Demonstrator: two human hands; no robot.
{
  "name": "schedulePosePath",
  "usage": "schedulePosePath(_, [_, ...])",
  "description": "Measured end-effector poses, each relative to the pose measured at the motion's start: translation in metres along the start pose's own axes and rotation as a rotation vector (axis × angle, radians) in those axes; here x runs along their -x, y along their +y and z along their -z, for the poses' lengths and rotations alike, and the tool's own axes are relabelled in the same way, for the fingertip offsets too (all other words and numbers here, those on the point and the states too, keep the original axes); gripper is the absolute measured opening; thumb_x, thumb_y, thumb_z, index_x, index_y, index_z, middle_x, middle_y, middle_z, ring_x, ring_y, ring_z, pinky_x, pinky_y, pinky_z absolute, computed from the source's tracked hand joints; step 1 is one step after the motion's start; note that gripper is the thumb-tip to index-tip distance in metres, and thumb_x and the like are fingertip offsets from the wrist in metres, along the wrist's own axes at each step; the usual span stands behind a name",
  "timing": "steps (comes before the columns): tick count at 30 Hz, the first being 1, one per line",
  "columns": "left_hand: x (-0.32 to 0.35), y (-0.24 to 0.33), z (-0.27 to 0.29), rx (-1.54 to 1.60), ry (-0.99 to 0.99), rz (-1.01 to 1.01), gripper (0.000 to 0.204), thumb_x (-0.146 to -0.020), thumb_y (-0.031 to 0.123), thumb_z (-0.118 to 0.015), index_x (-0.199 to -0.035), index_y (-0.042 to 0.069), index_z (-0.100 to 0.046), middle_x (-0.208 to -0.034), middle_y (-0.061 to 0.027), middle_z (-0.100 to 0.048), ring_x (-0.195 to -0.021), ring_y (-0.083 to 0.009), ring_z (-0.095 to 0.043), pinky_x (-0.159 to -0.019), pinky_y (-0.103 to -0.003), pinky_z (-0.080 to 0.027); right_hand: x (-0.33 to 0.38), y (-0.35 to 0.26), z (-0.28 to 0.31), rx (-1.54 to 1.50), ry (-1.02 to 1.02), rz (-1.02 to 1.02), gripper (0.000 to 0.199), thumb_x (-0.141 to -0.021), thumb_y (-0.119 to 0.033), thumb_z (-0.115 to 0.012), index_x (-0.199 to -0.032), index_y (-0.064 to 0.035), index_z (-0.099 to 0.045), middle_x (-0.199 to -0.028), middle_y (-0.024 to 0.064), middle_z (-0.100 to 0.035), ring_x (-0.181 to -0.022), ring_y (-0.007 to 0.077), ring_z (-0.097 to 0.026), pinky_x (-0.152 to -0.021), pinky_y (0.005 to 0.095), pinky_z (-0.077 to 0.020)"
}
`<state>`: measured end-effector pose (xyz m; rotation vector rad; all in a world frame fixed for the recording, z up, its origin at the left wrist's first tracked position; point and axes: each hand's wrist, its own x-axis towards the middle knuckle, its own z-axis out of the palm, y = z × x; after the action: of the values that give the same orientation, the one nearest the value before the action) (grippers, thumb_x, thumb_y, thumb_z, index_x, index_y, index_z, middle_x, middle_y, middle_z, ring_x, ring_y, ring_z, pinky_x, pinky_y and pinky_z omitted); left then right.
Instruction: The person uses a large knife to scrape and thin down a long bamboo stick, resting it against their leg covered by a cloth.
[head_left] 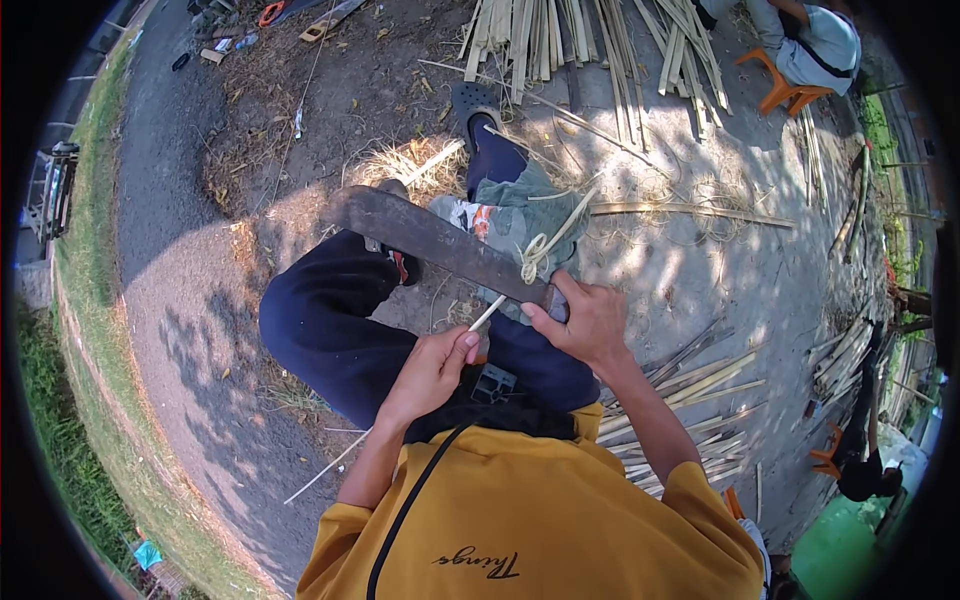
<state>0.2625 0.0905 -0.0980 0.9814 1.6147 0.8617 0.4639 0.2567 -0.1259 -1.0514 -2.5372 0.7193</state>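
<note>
My right hand point(590, 322) is closed round the handle end of a machete point(430, 235), whose broad dark blade points to the upper left across my lap. Pinched in my left hand point(432, 372) is a thin pale bamboo strip point(487, 314). One end of it trails behind the hand to the lower left; the other runs up to the blade near the handle. Past the blade's edge a looped, curled pale strip point(535, 258) shows, close to my right thumb and fingers. A greenish cloth point(555, 225) covers part of my right leg beneath the blade.
Long split bamboo strips point(540, 45) lie fanned out ahead, with more bamboo pieces point(690, 440) on my right. Shavings point(410, 165) are heaped beside my foot. A handsaw point(330, 20) lies far left. At the upper right, a person point(822, 48) sits on an orange stool point(775, 85).
</note>
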Motion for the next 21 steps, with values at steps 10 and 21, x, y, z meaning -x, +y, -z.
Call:
schedulePosePath(10, [-0.006, -0.003, -0.015, 0.136, 0.061, -0.042, 0.039, -0.117, 0.025, -0.048, -0.084, 0.005, -0.052, -0.065, 0.0026, -0.038, -0.061, -0.0072, -0.037, -0.056, -0.028, -0.033, -0.003, -0.010, -0.003, 0.032, -0.004, 0.028, 0.054, -0.090, -0.060, -0.074, -0.098, -0.0076, -0.069, -0.068, 0.0142, -0.072, -0.058, 0.0368, -0.071, -0.053, 0.0482, -0.0532])
schedulePosePath(21, [0.003, 0.013, -0.007, -0.080, 0.143, -0.128, 0.036, -0.114, 0.019, -0.050, -0.083, 0.003, -0.053, -0.062, -0.0064, -0.042, -0.057, -0.0139, -0.041, -0.056, -0.033, -0.036, -0.001, -0.015, -0.004, 0.008, -0.022, 0.012, 0.053, -0.092, -0.060, -0.073, -0.097, -0.0069, -0.068, -0.067, 0.0144, -0.070, -0.059, 0.0367, -0.071, -0.053, 0.0478, -0.0525])
